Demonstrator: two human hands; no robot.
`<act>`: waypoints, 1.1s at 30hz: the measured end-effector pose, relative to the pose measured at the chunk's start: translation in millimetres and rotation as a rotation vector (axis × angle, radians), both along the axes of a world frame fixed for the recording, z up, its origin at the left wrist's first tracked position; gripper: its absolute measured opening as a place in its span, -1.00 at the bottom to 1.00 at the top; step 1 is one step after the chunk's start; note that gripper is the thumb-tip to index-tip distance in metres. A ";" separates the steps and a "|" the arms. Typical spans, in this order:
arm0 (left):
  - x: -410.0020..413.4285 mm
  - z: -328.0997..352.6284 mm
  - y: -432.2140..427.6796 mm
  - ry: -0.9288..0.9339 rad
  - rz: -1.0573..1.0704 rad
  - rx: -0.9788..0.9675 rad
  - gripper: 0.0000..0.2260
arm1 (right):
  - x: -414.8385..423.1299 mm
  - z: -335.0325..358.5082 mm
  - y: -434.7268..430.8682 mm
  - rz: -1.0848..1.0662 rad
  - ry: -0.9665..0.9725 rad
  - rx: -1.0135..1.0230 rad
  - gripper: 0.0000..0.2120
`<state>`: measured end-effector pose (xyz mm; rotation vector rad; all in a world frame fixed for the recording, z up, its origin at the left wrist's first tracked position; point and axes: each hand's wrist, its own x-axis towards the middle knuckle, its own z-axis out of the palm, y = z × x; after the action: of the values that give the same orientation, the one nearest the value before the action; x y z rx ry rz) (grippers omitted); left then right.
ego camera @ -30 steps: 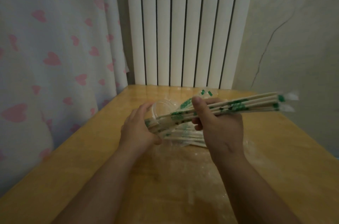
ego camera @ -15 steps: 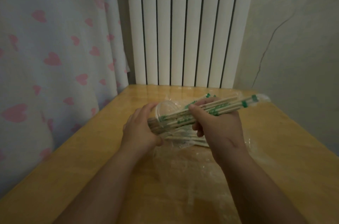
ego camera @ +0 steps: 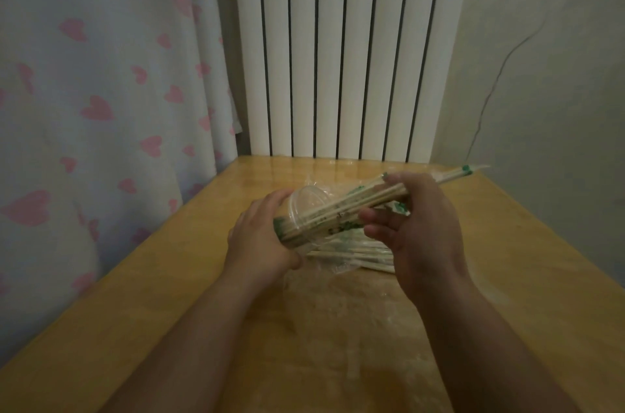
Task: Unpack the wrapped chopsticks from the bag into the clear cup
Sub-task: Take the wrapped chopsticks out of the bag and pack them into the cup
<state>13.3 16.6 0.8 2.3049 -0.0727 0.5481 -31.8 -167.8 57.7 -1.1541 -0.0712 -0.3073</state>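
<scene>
Left hand [ego camera: 260,236] wraps round the clear cup [ego camera: 306,201], fingers curled on its wall. It holds the cup tipped on its side above the surface [ego camera: 189,277], mouth to the right.

Chopsticks [ego camera: 338,209], one bundle: a second ago their wrapped ends stuck out far past the right hand. Now they have slid leftward, with their left ends at the cup's bottom and only a short length showing at right.

Judgement: this bundle is nearly loaded.

Right hand [ego camera: 422,230] clamps the bundle, thumb on top, fingers curled beneath.

Below both hands, loose chopsticks [ego camera: 358,255] lie in the clear bag [ego camera: 338,269] on the surface, so the task is part done.

Wrappers carry green print, too dim and small to read.
</scene>
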 end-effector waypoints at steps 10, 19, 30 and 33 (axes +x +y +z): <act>2.7 -1.9 3.7 -0.007 -0.005 -0.078 -0.03 | -2.5 -3.7 -1.9 -0.339 -0.202 -0.282 -0.37; 3.4 -3.1 3.9 -0.019 -0.006 -0.107 -0.04 | 9.4 -15.3 3.8 -0.454 -0.188 -0.740 -0.65; 8.4 -6.2 7.6 -0.037 0.047 -0.180 -0.02 | 7.3 -14.2 -2.9 -0.409 -0.327 -0.793 -0.83; 10.9 -7.3 8.6 -0.020 0.062 -0.221 0.00 | 4.5 -11.3 -6.6 -0.368 -0.346 -0.789 -0.88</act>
<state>24.2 25.2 -6.4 2.0918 0.0482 0.5807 -27.3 -174.4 46.4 -1.8880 -0.3058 -0.8553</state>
